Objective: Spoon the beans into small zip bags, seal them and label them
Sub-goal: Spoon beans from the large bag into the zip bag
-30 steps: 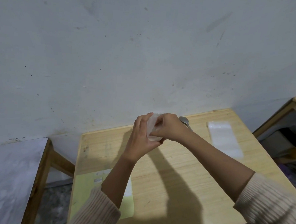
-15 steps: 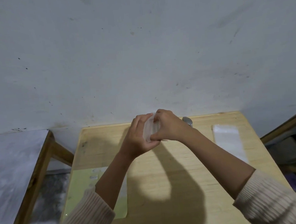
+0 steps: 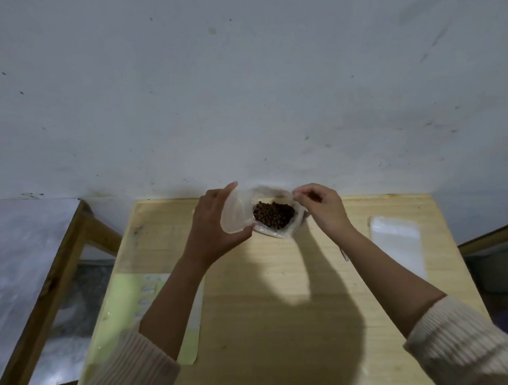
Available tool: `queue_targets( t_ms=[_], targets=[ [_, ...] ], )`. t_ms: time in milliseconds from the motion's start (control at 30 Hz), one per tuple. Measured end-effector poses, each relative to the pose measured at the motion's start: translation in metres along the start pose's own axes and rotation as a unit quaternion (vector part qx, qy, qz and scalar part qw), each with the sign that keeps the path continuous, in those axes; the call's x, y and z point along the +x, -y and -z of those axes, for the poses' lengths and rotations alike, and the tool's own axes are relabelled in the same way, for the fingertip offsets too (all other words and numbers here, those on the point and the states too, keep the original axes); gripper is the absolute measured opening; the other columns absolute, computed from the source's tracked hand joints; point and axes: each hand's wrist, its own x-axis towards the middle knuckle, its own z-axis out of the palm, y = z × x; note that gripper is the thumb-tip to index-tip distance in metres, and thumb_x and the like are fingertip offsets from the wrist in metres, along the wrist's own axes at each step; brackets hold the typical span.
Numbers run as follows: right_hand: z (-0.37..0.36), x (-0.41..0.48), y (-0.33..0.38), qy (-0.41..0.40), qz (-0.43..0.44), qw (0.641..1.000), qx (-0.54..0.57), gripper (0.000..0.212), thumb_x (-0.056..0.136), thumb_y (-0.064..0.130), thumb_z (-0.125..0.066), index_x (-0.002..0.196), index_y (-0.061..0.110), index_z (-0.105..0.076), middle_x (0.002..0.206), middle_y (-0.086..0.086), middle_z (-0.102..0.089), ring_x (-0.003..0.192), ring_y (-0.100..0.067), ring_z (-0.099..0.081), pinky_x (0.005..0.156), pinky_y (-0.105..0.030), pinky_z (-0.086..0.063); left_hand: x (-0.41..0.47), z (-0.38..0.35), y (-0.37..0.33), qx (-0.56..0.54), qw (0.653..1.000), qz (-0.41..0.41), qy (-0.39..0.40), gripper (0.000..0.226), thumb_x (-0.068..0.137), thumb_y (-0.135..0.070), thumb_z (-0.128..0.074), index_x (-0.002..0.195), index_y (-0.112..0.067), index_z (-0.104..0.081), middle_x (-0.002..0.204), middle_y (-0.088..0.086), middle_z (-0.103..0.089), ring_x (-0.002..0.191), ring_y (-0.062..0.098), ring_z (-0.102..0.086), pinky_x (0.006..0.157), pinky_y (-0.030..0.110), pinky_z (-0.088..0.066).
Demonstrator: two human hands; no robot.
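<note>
Lid (image 3: 233, 213) now off, gripped by left hand (image 3: 210, 224); right hand (image 3: 322, 207) pinches tub (image 3: 274, 234) rim at table's (image 3: 283, 309) edge.

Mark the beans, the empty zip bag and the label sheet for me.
beans (image 3: 273, 218): head view, middle of the dark heap.
empty zip bag (image 3: 397, 243): head view, centre of the clear flat plastic.
label sheet (image 3: 120, 307): head view, bare yellow-green part near its left edge.
</note>
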Motion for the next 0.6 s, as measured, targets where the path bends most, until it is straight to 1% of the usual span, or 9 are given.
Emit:
queue_targets(
  t_ms=[67, 133, 167, 233, 300, 367, 467, 533, 600],
  targets=[
    [0.015, 0.000, -0.031, -0.070, -0.032, 0.995, -0.060, 0.006, 0.083, 0.008, -0.064, 0.088, 0.009, -0.067, 0.085, 0.000, -0.065, 0.080, -0.012, -0.058, 0.072, -0.020, -0.043, -0.001, -0.003, 0.002, 0.003, 1.000, 0.017, -0.001, 0.083, 0.065, -0.047, -0.074, 0.137, -0.031, -0.036, 0.119, -0.006, -0.043, 0.109, 0.010, -0.041, 0.092, 0.048, -0.045],
    [0.027, -0.002, -0.062, -0.105, -0.054, 0.984, -0.134, 0.012, 0.084, 0.011, -0.063, 0.094, 0.005, -0.065, 0.093, -0.007, -0.064, 0.086, -0.018, -0.057, 0.077, -0.024, -0.043, -0.003, -0.008, 0.003, 0.000, 0.999, 0.034, 0.002, 0.083, 0.064, -0.049, -0.071, 0.137, -0.032, -0.036, 0.120, -0.005, -0.043, 0.110, 0.008, -0.039, 0.093, 0.049, -0.044],
    [0.031, -0.003, -0.075, -0.110, -0.063, 0.978, -0.163, 0.016, 0.085, 0.015, -0.063, 0.097, 0.004, -0.064, 0.096, -0.010, -0.064, 0.089, -0.020, -0.057, 0.078, -0.028, -0.044, -0.005, -0.011, 0.003, -0.004, 0.999, 0.044, 0.005, 0.083, 0.064, -0.049, -0.070, 0.137, -0.033, -0.035, 0.121, -0.004, -0.044, 0.111, 0.008, -0.038, 0.094, 0.050, -0.044],
    [0.035, -0.003, -0.094, -0.106, -0.076, 0.970, -0.204, 0.025, 0.086, 0.022, -0.061, 0.102, 0.003, -0.060, 0.100, -0.011, -0.060, 0.090, -0.023, -0.056, 0.078, -0.031, -0.045, -0.010, -0.017, 0.004, -0.011, 0.998, 0.057, 0.013, 0.082, 0.064, -0.051, -0.068, 0.137, -0.033, -0.036, 0.123, -0.002, -0.044, 0.112, 0.008, -0.037, 0.095, 0.049, -0.043],
    [0.034, -0.003, -0.105, -0.100, -0.086, 0.966, -0.222, 0.029, 0.085, 0.021, -0.062, 0.106, 0.001, -0.057, 0.102, -0.012, -0.056, 0.091, -0.025, -0.055, 0.079, -0.035, -0.046, -0.013, -0.021, 0.003, -0.018, 0.998, 0.061, 0.020, 0.082, 0.064, -0.053, -0.067, 0.137, -0.033, -0.036, 0.125, -0.003, -0.044, 0.113, 0.007, -0.036, 0.096, 0.047, -0.043],
    [0.031, -0.002, -0.113, -0.102, -0.092, 0.961, -0.242, 0.023, 0.084, 0.015, -0.061, 0.104, 0.003, -0.058, 0.100, -0.014, -0.056, 0.089, -0.029, -0.055, 0.078, -0.039, -0.047, -0.015, -0.024, 0.003, -0.028, 0.997, 0.066, 0.025, 0.083, 0.064, -0.053, -0.068, 0.138, -0.033, -0.036, 0.125, -0.007, -0.042, 0.114, 0.006, -0.036, 0.097, 0.045, -0.042],
    [0.028, -0.001, -0.118, -0.111, -0.090, 0.956, -0.256, 0.010, 0.086, 0.010, -0.055, 0.093, 0.005, -0.060, 0.090, -0.014, -0.059, 0.082, -0.030, -0.057, 0.071, -0.038, -0.047, -0.017, -0.028, 0.003, -0.038, 0.996, 0.076, 0.025, 0.084, 0.063, -0.054, -0.068, 0.138, -0.034, -0.035, 0.121, -0.015, -0.036, 0.113, 0.006, -0.036, 0.097, 0.040, -0.040],
    [0.026, -0.002, -0.118, -0.121, -0.103, 0.954, -0.255, 0.013, 0.090, 0.013, -0.051, 0.089, 0.004, -0.060, 0.086, -0.013, -0.060, 0.077, -0.027, -0.058, 0.066, -0.034, -0.044, -0.018, -0.029, 0.002, -0.047, 0.995, 0.084, 0.027, 0.085, 0.063, -0.054, -0.068, 0.138, -0.033, -0.035, 0.120, -0.017, -0.033, 0.113, 0.006, -0.035, 0.096, 0.037, -0.039],
    [0.026, -0.005, -0.117, -0.138, -0.120, 0.950, -0.253, 0.020, 0.093, 0.019, -0.048, 0.086, 0.004, -0.059, 0.084, -0.012, -0.061, 0.074, -0.025, -0.058, 0.062, -0.030, -0.040, -0.016, -0.032, 0.001, -0.055, 0.995, 0.084, 0.028, 0.085, 0.062, -0.054, -0.067, 0.139, -0.031, -0.036, 0.122, -0.015, -0.034, 0.114, 0.007, -0.035, 0.096, 0.036, -0.038]
  ],
)
